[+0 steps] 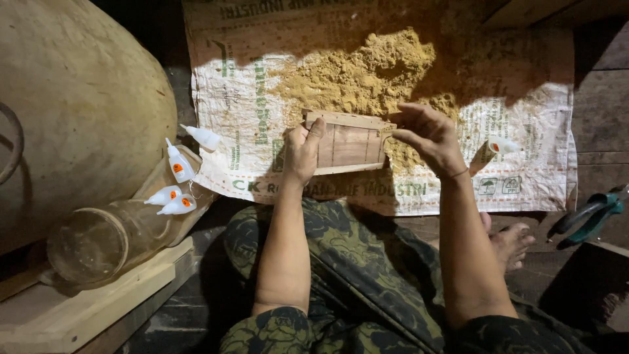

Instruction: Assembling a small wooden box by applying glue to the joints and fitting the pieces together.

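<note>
My left hand (301,154) grips the left end of a small wooden box frame (349,143) made of thin slats, thumb on its top rail. My right hand (429,134) is at the frame's right end, fingers curled and pinching at its top right corner, where yellowish sawdust clings. The frame rests over a printed woven sack (242,118) spread on the floor. Behind it lies a heap of yellow-brown sawdust (367,72). A small white glue bottle with an orange label (501,145) lies on the sack just right of my right hand.
Several small white glue bottles (178,177) lie on a clear plastic jar (105,239) at left, next to a big rounded tan object (72,98) and wooden boards (98,301). Teal-handled pliers (590,213) lie at right. My camouflage-clad legs and bare foot (514,242) are below.
</note>
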